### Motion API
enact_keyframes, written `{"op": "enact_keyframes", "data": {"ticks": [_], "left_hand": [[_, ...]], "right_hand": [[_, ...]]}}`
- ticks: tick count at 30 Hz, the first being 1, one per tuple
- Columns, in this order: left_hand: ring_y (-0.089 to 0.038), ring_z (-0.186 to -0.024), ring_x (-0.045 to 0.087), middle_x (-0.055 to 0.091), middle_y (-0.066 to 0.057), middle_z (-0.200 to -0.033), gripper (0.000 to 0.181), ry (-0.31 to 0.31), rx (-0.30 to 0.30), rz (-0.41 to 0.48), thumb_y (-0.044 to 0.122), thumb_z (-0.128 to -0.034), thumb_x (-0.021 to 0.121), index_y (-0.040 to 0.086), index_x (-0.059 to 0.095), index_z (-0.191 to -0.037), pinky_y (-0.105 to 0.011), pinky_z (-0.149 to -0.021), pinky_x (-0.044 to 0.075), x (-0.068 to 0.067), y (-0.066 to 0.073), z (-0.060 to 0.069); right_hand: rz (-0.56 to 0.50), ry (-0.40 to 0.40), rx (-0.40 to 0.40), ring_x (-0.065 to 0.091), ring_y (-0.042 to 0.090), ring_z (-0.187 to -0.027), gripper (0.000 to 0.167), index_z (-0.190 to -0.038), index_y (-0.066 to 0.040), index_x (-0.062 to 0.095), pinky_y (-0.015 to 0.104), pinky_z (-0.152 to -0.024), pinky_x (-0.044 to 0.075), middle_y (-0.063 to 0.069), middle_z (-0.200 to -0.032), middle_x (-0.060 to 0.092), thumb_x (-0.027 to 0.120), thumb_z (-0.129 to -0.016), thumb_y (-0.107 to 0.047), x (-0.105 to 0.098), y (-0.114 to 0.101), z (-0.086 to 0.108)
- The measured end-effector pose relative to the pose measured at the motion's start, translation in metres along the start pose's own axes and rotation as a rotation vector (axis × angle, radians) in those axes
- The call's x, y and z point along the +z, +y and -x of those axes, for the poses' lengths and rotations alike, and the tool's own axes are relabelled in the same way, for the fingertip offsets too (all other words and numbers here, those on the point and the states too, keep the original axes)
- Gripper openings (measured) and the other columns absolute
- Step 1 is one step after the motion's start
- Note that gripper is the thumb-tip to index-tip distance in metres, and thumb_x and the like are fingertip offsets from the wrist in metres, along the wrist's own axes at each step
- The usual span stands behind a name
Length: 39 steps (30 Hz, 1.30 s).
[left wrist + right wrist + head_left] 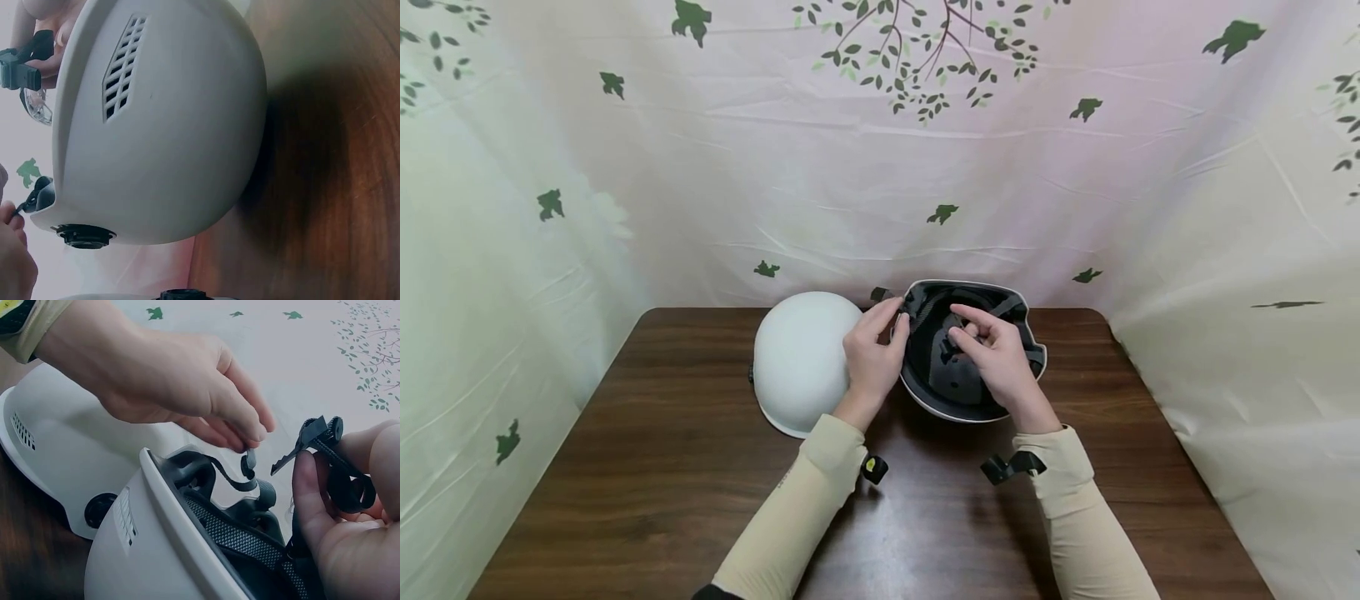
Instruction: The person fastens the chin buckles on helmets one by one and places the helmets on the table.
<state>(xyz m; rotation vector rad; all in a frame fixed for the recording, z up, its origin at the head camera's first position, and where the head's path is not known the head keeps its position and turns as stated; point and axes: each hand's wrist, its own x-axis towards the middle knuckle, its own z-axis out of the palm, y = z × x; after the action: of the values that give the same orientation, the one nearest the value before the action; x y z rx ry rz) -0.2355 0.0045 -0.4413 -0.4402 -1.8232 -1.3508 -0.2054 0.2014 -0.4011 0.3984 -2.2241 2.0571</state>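
An upturned white helmet [936, 408] rests on the table, its black padded inside facing up. In the right wrist view the left hand [181, 381] pinches a small black buckle part [249, 464] on a strap from the helmet's near side. The right hand [356, 506] holds a black toothed buckle piece [306, 440] with its strap, a short gap from the other part. From the head, the left hand [874, 350] is at the helmet's left rim and the right hand [1000, 358] over its opening. The left wrist view shows the helmet's vented shell [169, 125].
A second white helmet [805, 358] stands dome up just left of the upturned one. Both are near the back edge of the brown wooden table [700, 483]. A pale curtain [850, 183] with leaf prints hangs behind and on both sides.
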Motion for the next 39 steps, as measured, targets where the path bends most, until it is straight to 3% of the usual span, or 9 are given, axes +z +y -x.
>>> {"op": "enact_keyframes", "data": {"ticks": [5,8,13,16,19,22,26,34,39], "left_hand": [[-0.022,-0.092,0.076,0.080,-0.011,-0.106,0.022,0.038,0.018,0.015,0.006,-0.0924,0.081,0.001,0.081,-0.113,-0.032,-0.078,0.063,-0.0006,-0.0026,-0.0045],[-0.022,-0.091,0.076,0.080,-0.011,-0.098,0.022,0.045,0.040,0.015,-0.002,-0.0879,0.083,-0.001,0.081,-0.110,-0.032,-0.078,0.063,-0.0001,-0.0021,-0.0068],[-0.025,-0.085,0.073,0.073,-0.015,-0.098,0.027,0.011,0.032,0.033,-0.008,-0.0865,0.081,-0.003,0.078,-0.113,-0.035,-0.074,0.063,0.0010,-0.0026,-0.0071],[-0.026,-0.084,0.073,0.069,-0.019,-0.114,0.037,-0.029,-0.002,0.051,-0.007,-0.0875,0.081,-0.002,0.073,-0.124,-0.036,-0.076,0.064,0.0004,-0.0030,-0.0067],[-0.025,-0.084,0.075,0.066,-0.021,-0.131,0.048,-0.066,-0.036,0.042,-0.005,-0.0876,0.081,-0.001,0.068,-0.134,-0.037,-0.081,0.064,-0.0010,-0.0032,-0.0061],[-0.024,-0.084,0.075,0.069,-0.020,-0.131,0.050,-0.089,-0.066,0.028,-0.004,-0.0883,0.081,-0.001,0.066,-0.136,-0.037,-0.084,0.063,-0.0023,-0.0031,-0.0063],[-0.025,-0.085,0.073,0.075,-0.018,-0.117,0.042,-0.096,-0.068,0.028,-0.005,-0.0891,0.079,-0.004,0.068,-0.130,-0.038,-0.079,0.063,-0.0028,-0.0031,-0.0079],[-0.025,-0.090,0.068,0.073,-0.015,-0.114,0.029,-0.127,-0.029,0.029,-0.009,-0.0912,0.073,-0.002,0.076,-0.119,-0.033,-0.084,0.063,-0.0031,-0.0014,-0.0091],[-0.025,-0.090,0.067,0.072,-0.014,-0.115,0.029,-0.131,-0.022,0.034,-0.007,-0.0925,0.074,0.003,0.078,-0.119,-0.031,-0.083,0.063,-0.0037,-0.0003,-0.0089]], "right_hand": [[0.030,0.006,-0.035,0.051,0.010,-0.070,0.040,-0.142,0.003,0.061,0.021,-0.065,0.051,-0.002,-0.079,0.056,0.065,-0.104,-0.005,0.0026,0.0022,-0.0006],[0.048,0.012,-0.042,0.050,0.012,-0.069,0.041,-0.144,0.002,0.060,0.022,-0.064,0.045,-0.002,-0.079,0.056,0.064,-0.104,-0.005,0.0033,0.0036,-0.0008],[0.065,0.025,-0.014,0.059,0.012,-0.077,0.048,-0.150,0.001,0.054,0.023,-0.081,0.048,-0.002,-0.081,0.059,0.065,-0.104,-0.007,0.0029,0.0058,-0.0020],[0.046,0.021,-0.014,0.066,0.013,-0.084,0.050,-0.151,0.003,0.051,0.023,-0.088,0.051,-0.001,-0.082,0.062,0.065,-0.104,-0.006,0.0035,0.0066,-0.0027],[0.026,0.017,-0.029,0.070,0.014,-0.086,0.048,-0.150,0.005,0.052,0.023,-0.086,0.056,0.001,-0.082,0.064,0.064,-0.104,-0.004,0.0044,0.0075,-0.0033],[0.015,0.010,-0.050,0.070,0.015,-0.085,0.044,-0.147,0.002,0.055,0.023,-0.082,0.058,0.002,-0.081,0.063,0.062,-0.104,-0.002,0.0052,0.0077,-0.0034],[-0.012,-0.004,-0.064,0.071,0.017,-0.084,0.037,-0.141,0.002,0.061,0.026,-0.082,0.059,0.003,-0.077,0.062,0.062,-0.104,-0.001,0.0062,0.0072,-0.0031],[-0.072,-0.033,-0.090,0.075,0.014,-0.087,0.028,-0.124,0.019,0.062,0.028,-0.086,0.061,0.004,-0.075,0.064,0.066,-0.100,0.005,0.0083,0.0055,-0.0006],[-0.103,-0.064,-0.105,0.075,0.013,-0.089,0.027,-0.123,0.018,0.062,0.029,-0.087,0.062,0.003,-0.086,0.071,0.064,-0.102,0.002,0.0099,0.0065,-0.0011]]}}
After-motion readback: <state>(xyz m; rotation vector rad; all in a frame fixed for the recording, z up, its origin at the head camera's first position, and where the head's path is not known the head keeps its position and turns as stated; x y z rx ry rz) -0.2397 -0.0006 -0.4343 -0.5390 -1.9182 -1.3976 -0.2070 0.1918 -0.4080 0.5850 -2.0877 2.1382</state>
